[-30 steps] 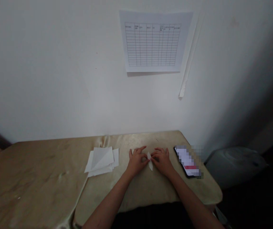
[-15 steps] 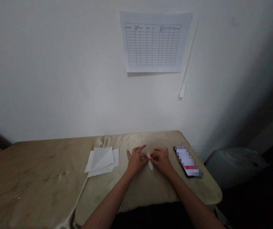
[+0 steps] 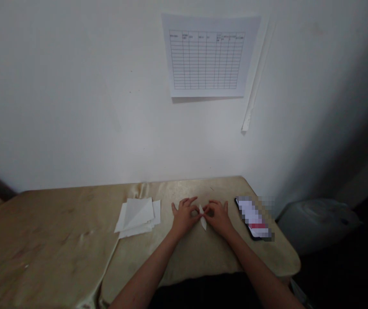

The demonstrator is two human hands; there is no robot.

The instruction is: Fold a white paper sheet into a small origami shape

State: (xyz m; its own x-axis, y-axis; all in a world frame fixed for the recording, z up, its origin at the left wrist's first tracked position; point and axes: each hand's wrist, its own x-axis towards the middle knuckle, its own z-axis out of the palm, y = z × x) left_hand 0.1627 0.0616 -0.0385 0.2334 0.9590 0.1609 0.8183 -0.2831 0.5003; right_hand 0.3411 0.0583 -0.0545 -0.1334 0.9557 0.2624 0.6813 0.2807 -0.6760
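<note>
A small folded piece of white paper (image 3: 202,217) stands on edge between my two hands on the tan table (image 3: 58,240). My left hand (image 3: 184,216) pinches its left side with thumb and forefinger, the other fingers spread. My right hand (image 3: 218,216) pinches its right side, fingers curled. Both wrists rest on the table.
A loose stack of white paper sheets (image 3: 137,216) lies left of my hands. A phone (image 3: 253,218) with a lit screen lies to the right, near the table's edge. A printed table sheet (image 3: 207,58) hangs on the white wall. A grey rounded object (image 3: 315,221) sits low at right.
My hands have shifted only slightly on the folded paper; the left thumb sticks out a little more. Nothing else has moved.
</note>
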